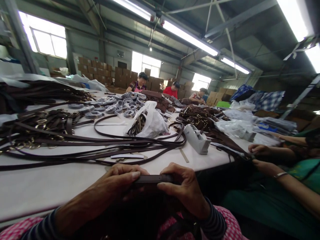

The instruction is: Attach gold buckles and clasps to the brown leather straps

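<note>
A dark brown strap (153, 179) is stretched level between my two hands at the table's front edge. My left hand (122, 180) is closed on its left part, thumb on top. Around its right part my right hand (181, 183) is closed too, with thumb and fingers pinching it. The strap's lower side and ends are hidden in shadow and behind my fingers. Just beyond my hands, long dark brown straps (147, 142) lie in loops across the white table (82, 178). A white strip (127, 156) lies among them.
A grey tape dispenser (197, 139) stands ahead to the right, beside a plastic bag (152, 121) of straps. Coiled grey rolls (112, 105) and strap piles with metal fittings (45, 123) lie farther off. At right, a co-worker's hands (262, 156) hold a strap; several people sit across the table.
</note>
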Motion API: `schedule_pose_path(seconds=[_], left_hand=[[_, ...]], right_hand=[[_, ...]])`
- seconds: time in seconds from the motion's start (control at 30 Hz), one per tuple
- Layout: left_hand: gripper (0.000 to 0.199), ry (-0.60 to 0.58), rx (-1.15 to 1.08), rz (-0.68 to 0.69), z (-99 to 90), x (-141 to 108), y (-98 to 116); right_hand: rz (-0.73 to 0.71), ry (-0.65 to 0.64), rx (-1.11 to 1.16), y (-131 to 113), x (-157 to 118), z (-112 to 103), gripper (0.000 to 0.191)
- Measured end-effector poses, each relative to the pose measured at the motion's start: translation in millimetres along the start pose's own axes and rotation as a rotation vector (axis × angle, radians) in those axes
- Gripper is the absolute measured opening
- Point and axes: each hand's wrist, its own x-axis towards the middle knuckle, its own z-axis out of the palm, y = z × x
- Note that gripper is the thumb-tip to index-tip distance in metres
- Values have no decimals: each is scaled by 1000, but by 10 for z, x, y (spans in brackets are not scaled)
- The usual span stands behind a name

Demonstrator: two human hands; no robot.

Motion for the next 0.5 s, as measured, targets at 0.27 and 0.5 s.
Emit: schedule_pose_path(seconds=[0.27, 0.5], left_hand=[[38, 85, 266, -24, -120, -84, 25], [28, 28, 427, -123, 36, -123, -27]], right_hand=[[265, -302, 133, 88, -87, -98, 33], [256, -298, -233, 423, -199, -197, 43]])
